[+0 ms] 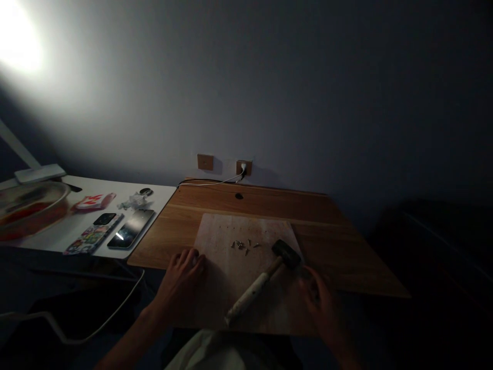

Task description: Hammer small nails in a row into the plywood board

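A pale wooden board [219, 288] lies in front of me. At its left edge rests my left hand [187, 270], fingers curled; what they hold, if anything, is hidden. A hammer [252, 298] with a dark head and a worn whitish handle lies diagonally across the board, its head toward the upper right. My right hand [318, 295] is at the board's right edge, close to the hammer head but apart from it, in shadow with thumb and finger spread. Several small metal screws [241, 245] lie scattered near the board's middle, and a row of tiny dark points shows beyond them.
The board sits on a brown wooden desk [346, 257] against the wall. A cable runs to a wall socket [244, 167]. On the white table [165, 192] at left are a patterned phone [92, 235], a dark-screened phone [131, 229], a red-and-white packet [94, 202] and a clear bowl [34, 210].
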The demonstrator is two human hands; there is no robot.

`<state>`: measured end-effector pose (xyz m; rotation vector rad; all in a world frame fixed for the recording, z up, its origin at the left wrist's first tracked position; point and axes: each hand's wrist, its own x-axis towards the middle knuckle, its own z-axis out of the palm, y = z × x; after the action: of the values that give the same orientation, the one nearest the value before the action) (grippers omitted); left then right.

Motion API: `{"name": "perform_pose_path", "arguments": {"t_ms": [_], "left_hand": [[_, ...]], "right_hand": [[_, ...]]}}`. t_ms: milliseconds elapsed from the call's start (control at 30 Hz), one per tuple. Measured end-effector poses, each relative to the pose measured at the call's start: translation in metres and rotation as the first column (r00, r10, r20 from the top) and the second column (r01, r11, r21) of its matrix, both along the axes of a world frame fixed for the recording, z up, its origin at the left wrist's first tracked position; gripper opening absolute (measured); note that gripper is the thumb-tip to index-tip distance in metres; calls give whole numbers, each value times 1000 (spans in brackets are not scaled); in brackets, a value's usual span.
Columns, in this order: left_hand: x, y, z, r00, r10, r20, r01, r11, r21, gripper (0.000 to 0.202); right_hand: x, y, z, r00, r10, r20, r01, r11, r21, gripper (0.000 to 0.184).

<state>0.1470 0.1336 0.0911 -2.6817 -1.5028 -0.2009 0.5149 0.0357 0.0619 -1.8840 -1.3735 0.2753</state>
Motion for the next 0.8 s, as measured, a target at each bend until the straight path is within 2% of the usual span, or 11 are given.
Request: {"name": "perform_pose_path", "arguments": {"t_ms": [133, 267, 333, 433, 633, 733, 800], "left_hand": [[26, 16, -3, 990, -96, 100, 102, 993, -55, 32], [60, 48, -16, 948, -247, 200, 271, 958, -99, 52], [78, 63, -24, 924, -326, 202, 354, 927, -126, 64], [103, 76, -31, 878, -428, 215, 461, 876, -141, 69], [134, 71, -33, 749, -582, 316, 637, 765, -100, 53], [138, 66, -31, 701, -593, 395, 666, 744, -64, 45], [138, 65, -28, 680, -596, 427, 676, 735, -50, 43]], "right_hand": [[-40, 3, 15, 961, 275, -18, -275, 953, -128, 52], [-67, 10, 30, 936, 347, -54, -345, 880, -326, 55], [-73, 15, 31, 939, 332, -87, -340, 871, -355, 54], [-76, 19, 26, 949, 276, -154, -310, 905, -292, 48], [-71, 14, 22, 916, 183, -357, -250, 956, -151, 36], [-62, 6, 29, 862, 128, -490, -200, 975, -96, 38], [-56, 0, 34, 774, 41, -632, -153, 981, -123, 53]]}}
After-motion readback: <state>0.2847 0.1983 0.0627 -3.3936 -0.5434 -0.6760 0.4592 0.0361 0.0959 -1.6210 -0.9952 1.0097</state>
